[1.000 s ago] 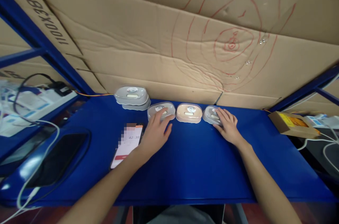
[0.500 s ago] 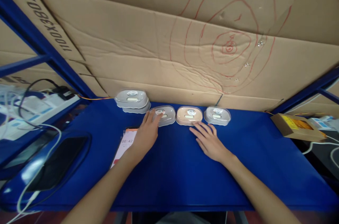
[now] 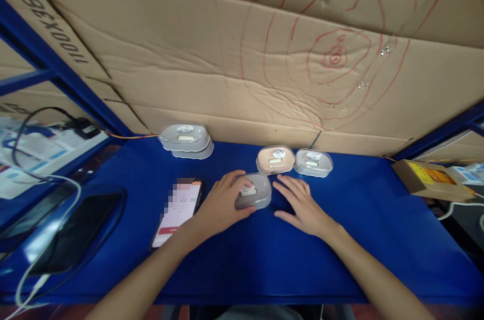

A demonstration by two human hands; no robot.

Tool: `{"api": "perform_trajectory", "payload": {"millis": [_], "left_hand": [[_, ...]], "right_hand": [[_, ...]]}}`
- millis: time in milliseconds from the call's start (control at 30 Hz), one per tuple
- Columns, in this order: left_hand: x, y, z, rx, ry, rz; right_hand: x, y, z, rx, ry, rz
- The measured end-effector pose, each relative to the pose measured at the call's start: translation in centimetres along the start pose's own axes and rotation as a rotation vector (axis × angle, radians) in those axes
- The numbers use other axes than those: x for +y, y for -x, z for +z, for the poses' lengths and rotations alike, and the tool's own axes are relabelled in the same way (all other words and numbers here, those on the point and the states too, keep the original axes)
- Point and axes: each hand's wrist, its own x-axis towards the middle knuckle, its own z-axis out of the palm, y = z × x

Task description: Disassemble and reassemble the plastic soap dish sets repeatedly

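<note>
My left hand (image 3: 227,199) is closed around the left side of a grey oval plastic box (image 3: 262,190) with a clear lid, thumb at its near edge and fingers over its far side and top. Just right of that box, my right hand (image 3: 298,204) has its fingers spread and holds nothing. Behind the hands, a peach oval box (image 3: 275,160) stands beside another grey oval box (image 3: 313,163). Farther left, two grey boxes (image 3: 184,138) are stacked, the upper one shifted to the left. Round stickers show on the lids.
A phone (image 3: 179,211) showing a timer lies left of my left hand on the blue table (image 3: 272,264). A dark phone (image 3: 77,232) and white cables are at far left. An open cardboard box (image 3: 431,179) sits right. A cardboard wall (image 3: 181,58) rises behind.
My left hand has gripped the grey box and brought it from the back row nearer and to the right. My right hand has drawn back slightly from the peach box, its fingers wider apart.
</note>
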Motion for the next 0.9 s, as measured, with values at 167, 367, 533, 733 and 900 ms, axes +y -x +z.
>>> {"api": "perform_trajectory", "payload": {"millis": [167, 367, 533, 733, 900], "left_hand": [[-0.1, -0.2, -0.9, 0.059, 0.057, -0.011], [-3.0, -1.6, -0.1, 0.172, -0.03, -0.128], [-4.2, -1.8, 1.0, 0.089, -0.063, -0.106], [-1.3, -0.9, 0.4, 0.058, -0.084, -0.017], [1.6, 0.9, 0.5, -0.244, 0.0, 0.188]], "right_hand": [[-1.6, 0.2, 0.0, 0.03, -0.088, -0.109], [-2.7, 0.4, -0.4, -0.105, -0.098, -0.215], [-3.7, 0.4, -0.8, -0.149, -0.158, -0.272], [-3.7, 0.0, -0.7, -0.084, -0.167, -0.27], [-3.3, -0.1, -0.4, 0.015, -0.193, -0.253]]}}
